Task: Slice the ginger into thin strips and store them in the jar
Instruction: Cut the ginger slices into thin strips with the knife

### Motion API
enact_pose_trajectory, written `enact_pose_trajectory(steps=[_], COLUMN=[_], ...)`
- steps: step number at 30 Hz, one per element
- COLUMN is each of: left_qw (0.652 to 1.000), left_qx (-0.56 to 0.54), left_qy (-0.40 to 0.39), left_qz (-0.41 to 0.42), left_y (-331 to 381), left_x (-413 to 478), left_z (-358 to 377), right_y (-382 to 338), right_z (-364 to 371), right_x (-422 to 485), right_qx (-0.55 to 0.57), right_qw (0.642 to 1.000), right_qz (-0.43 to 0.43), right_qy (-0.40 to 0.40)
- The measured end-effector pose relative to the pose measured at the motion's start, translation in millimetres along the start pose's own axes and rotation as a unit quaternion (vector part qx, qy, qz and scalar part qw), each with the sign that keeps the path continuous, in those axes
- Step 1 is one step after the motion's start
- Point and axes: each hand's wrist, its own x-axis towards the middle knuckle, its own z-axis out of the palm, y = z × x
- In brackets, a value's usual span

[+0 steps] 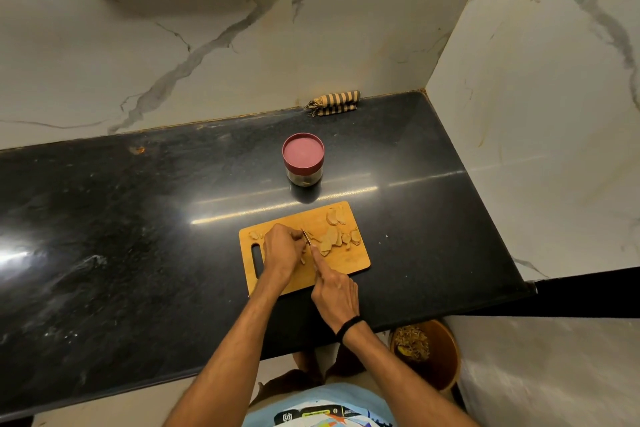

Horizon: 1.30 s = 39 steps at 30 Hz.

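Note:
A wooden cutting board (358,258) lies on the black counter with several flat ginger slices (333,236) spread over its right half and a small bit at its left end (254,235). My left hand (282,248) has its fingers curled down on a piece of ginger in the board's middle. My right hand (334,291) grips a knife, forefinger along its spine; the blade (306,237) stands right beside my left fingertips. Behind the board stands a glass jar (303,158) with its red lid on.
A striped folded cloth (335,103) lies against the back wall. The counter (138,236) ends at a marble side wall on the right. On the floor below the counter's front edge stands a brown bin (438,354) with scraps in it.

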Motion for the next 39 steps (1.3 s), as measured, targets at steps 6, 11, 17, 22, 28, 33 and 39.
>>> enact_pose_trajectory(steps=[6, 11, 17, 22, 28, 33, 39], left_qw=[0.999, 0.999, 0.998, 0.998, 0.997, 0.998, 0.999], left_qx=[-0.012, -0.009, 0.012, 0.018, 0.026, 0.033, 0.019], left_qy=[-0.011, -0.006, -0.004, 0.005, -0.003, -0.004, 0.007], left_qz=[-0.039, -0.044, -0.057, -0.067, -0.067, -0.054, -0.04], left_y=[2, 2, 4, 6, 5, 3, 1], left_x=[7, 11, 12, 12, 13, 14, 13], left_z=[-1, 0, -1, 1, -2, -4, -9], right_y=[5, 5, 1, 4, 10, 4, 3], right_z=[-9, -10, -14, -4, -3, -9, -12], right_x=[6, 6, 11, -11, -21, -10, -8], right_qx=[-0.006, -0.038, -0.062, -0.115, -0.164, -0.068, -0.02], right_qw=[1.0, 0.999, 0.997, 0.993, 0.984, 0.997, 1.0], right_qz=[-0.016, -0.03, -0.034, -0.022, -0.028, 0.014, 0.007], right_qy=[-0.013, -0.005, -0.017, 0.002, 0.065, 0.017, -0.011])
